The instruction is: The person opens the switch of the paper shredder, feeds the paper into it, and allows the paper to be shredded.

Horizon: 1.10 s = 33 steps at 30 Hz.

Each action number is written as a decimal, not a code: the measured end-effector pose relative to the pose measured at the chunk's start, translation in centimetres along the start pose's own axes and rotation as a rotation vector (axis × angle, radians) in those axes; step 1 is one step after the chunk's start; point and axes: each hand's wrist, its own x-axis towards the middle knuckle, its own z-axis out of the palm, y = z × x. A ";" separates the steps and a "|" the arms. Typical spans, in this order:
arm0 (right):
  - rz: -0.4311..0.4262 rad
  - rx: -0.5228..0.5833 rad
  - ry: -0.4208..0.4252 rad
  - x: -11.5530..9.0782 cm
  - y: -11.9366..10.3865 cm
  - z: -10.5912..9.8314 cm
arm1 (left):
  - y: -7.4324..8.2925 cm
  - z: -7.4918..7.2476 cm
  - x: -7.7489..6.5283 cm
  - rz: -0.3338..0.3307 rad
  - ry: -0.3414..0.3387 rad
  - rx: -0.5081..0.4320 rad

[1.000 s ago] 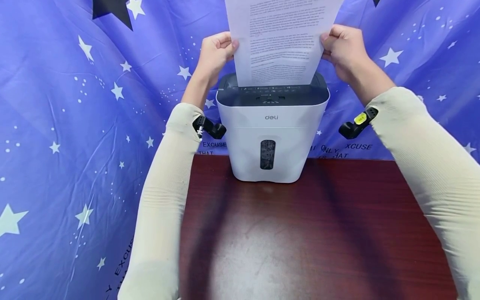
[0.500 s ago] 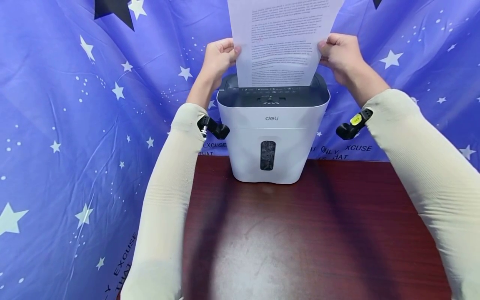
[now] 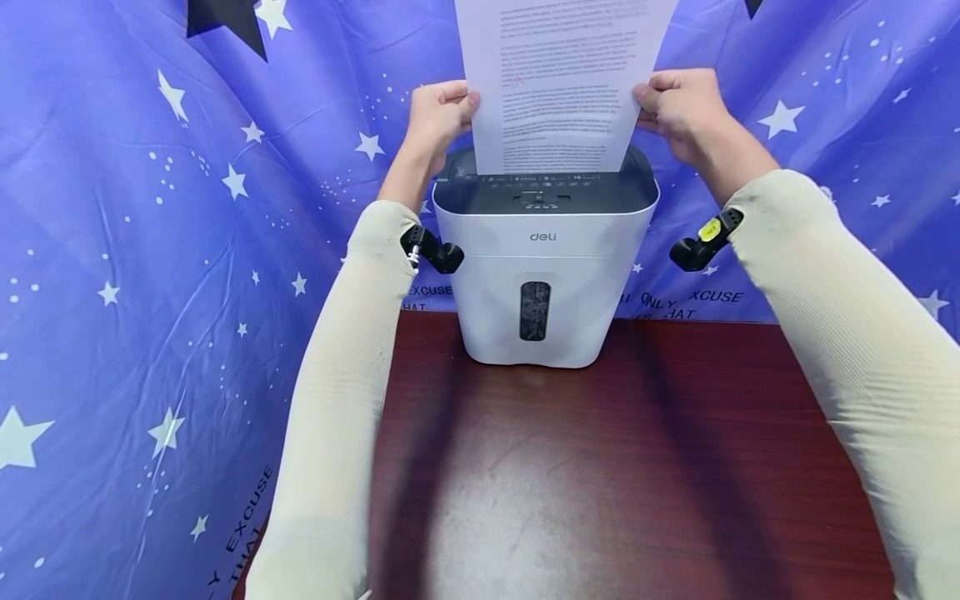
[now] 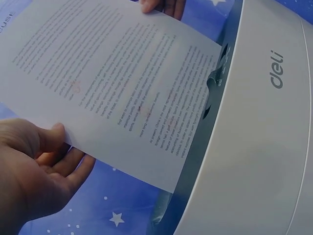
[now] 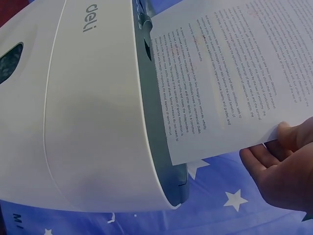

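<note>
A printed sheet of paper (image 3: pixel 558 92) stands upright over a white paper shredder (image 3: pixel 491 292) with a dark top (image 3: pixel 600 198). Its lower edge meets the dark top, at or in the slot. My left hand (image 3: pixel 433 121) pinches the sheet's left edge between thumb and fingers. On the opposite edge my right hand (image 3: pixel 686 112) pinches the paper the same way. The left wrist view shows the thumb of the left hand (image 4: pixel 39 166) on the printed face, with the fingers behind. In the right wrist view the right hand (image 5: pixel 283 166) holds its edge likewise.
The shredder stands at the back of a dark red wooden table (image 3: pixel 622 467). Behind it and along the left hangs a blue curtain (image 3: pixel 150 333) with white stars. Small black cameras (image 3: pixel 442 254) sit at both wrists.
Both hands have come down a little and slightly inward with the sheet, mostly in the first half second. The shredder has stayed in place.
</note>
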 end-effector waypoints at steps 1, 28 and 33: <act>0.001 -0.005 0.012 0.0 0.0 0.0 | -0.1 0.0 0.1 0.000 0.020 -0.011; 0.081 -0.048 0.067 0.4 0.7 0.5 | -1.5 0.0 0.6 -0.055 0.121 -0.048; 0.088 -0.066 0.061 0.4 1.1 0.3 | -2.0 0.0 0.7 -0.046 0.121 -0.030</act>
